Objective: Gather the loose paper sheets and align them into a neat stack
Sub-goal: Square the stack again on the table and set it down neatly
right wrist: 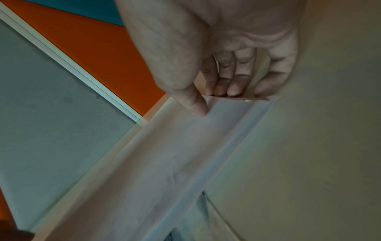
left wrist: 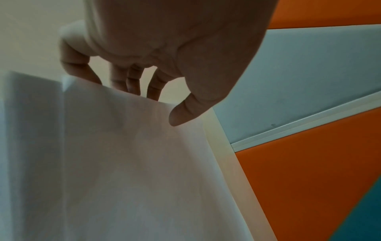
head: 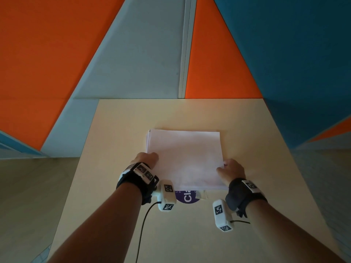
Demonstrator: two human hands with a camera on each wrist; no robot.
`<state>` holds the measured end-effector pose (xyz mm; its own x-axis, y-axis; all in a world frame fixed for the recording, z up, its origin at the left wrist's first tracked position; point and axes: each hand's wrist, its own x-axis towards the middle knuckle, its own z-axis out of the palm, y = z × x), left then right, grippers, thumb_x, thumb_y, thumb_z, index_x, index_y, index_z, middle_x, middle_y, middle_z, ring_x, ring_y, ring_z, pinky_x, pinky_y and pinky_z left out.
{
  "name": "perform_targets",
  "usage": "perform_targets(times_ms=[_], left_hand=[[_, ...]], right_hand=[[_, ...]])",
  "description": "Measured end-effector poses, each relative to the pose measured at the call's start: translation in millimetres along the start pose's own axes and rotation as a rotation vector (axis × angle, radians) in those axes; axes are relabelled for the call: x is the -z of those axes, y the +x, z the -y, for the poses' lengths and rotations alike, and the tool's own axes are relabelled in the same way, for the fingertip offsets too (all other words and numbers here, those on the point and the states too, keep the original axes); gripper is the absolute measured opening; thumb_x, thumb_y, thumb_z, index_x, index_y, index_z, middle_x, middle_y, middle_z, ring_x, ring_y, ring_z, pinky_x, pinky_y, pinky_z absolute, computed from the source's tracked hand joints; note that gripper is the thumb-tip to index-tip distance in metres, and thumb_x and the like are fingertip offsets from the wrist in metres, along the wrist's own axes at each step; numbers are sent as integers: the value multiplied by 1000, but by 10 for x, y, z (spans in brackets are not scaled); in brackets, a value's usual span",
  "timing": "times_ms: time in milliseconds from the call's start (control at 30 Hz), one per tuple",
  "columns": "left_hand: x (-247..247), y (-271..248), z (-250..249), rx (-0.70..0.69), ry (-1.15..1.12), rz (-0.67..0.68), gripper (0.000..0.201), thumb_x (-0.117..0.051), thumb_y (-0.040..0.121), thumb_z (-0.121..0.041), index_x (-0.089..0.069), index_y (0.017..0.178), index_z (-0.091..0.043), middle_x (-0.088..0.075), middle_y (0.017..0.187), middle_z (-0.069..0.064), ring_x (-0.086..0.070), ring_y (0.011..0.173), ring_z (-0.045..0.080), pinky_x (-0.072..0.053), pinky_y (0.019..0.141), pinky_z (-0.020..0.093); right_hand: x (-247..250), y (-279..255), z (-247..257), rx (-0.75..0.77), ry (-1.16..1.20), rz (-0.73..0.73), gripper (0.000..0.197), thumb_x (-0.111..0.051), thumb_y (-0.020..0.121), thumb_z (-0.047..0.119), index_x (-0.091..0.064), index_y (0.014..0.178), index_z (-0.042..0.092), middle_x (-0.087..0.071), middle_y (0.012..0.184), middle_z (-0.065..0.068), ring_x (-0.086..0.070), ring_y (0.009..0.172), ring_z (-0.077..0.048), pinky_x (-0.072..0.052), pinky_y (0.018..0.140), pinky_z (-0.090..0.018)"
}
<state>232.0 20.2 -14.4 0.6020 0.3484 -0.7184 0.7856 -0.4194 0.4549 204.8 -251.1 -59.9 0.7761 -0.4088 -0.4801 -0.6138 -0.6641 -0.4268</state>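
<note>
A stack of white paper sheets (head: 184, 158) lies on the beige table (head: 121, 130), its far left corner slightly uneven. My left hand (head: 147, 158) pinches the stack's left edge, thumb on top and fingers under it; the left wrist view shows the thumb (left wrist: 181, 114) on the sheets (left wrist: 132, 163). My right hand (head: 230, 168) pinches the right edge the same way, with its thumb (right wrist: 195, 104) on the paper (right wrist: 164, 154) and its fingers (right wrist: 233, 81) behind the edge.
A purple round sticker with white letters (head: 187, 196) shows on the table just below the stack's near edge, beside a small pale scrap (head: 202, 194). Orange, grey and blue wall panels (head: 133, 54) stand behind the table's far edge. A black cable (head: 144, 221) trails from my left wrist.
</note>
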Motion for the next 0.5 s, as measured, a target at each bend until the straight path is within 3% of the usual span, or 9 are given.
perform_targets(times_ms=[67, 133, 200, 233, 333, 433, 500], left_hand=[[15, -9, -18, -6, -58, 4, 52, -57, 77, -35, -52, 119, -5, -61, 89, 11, -60, 78, 29, -51, 80, 40], [25, 17, -10, -8, -114, 15, 62, -62, 74, -33, -47, 126, -3, -61, 94, 13, -61, 83, 30, -51, 84, 43], [43, 37, 11, -9, -179, 29, 66, -69, 72, -31, -44, 125, -1, -62, 96, 14, -63, 85, 31, -52, 83, 44], [44, 47, 24, -27, -211, 55, 59, -72, 72, -29, -49, 120, -1, -64, 93, 14, -64, 83, 31, -53, 80, 43], [21, 90, 95, -186, -300, 158, 47, -77, 67, -18, -65, 111, -6, -71, 105, 18, -68, 94, 36, -54, 89, 51], [29, -17, 183, -340, -401, 237, 49, -71, 62, -18, -64, 111, -20, -70, 113, 17, -67, 102, 39, -52, 91, 57], [80, -153, 226, -423, -449, 266, 44, -68, 67, -15, -64, 110, -24, -72, 109, 12, -67, 102, 37, -54, 90, 54]], right_hand=[[-4, 2, -5, 13, -14, -7, 39, -57, 85, 12, -61, 123, 4, -64, 124, -14, -59, 113, -34, -44, 82, -28], [-8, 5, -13, 28, -10, -6, 25, -57, 83, 13, -65, 106, 6, -67, 106, -12, -61, 102, -34, -42, 73, -26], [-5, 6, -16, 32, -5, -2, 1, -56, 79, 14, -56, 80, 12, -58, 79, -6, -58, 83, -32, -40, 63, -27], [-7, 10, -19, 28, -4, -3, 5, -56, 77, 15, -52, 76, 13, -56, 75, -5, -56, 79, -30, -40, 61, -27], [0, 19, -47, 35, 16, 0, 17, -59, 77, 17, -59, 92, 10, -63, 92, -8, -58, 84, -29, -41, 68, -27], [29, -25, -41, 46, 58, 13, 34, -61, 80, 14, -61, 112, 3, -65, 109, -17, -60, 95, -33, -46, 73, -30], [59, -65, -32, 49, 94, 27, 38, -68, 78, 14, -61, 113, -1, -65, 111, -22, -63, 100, -37, -53, 79, -39]])
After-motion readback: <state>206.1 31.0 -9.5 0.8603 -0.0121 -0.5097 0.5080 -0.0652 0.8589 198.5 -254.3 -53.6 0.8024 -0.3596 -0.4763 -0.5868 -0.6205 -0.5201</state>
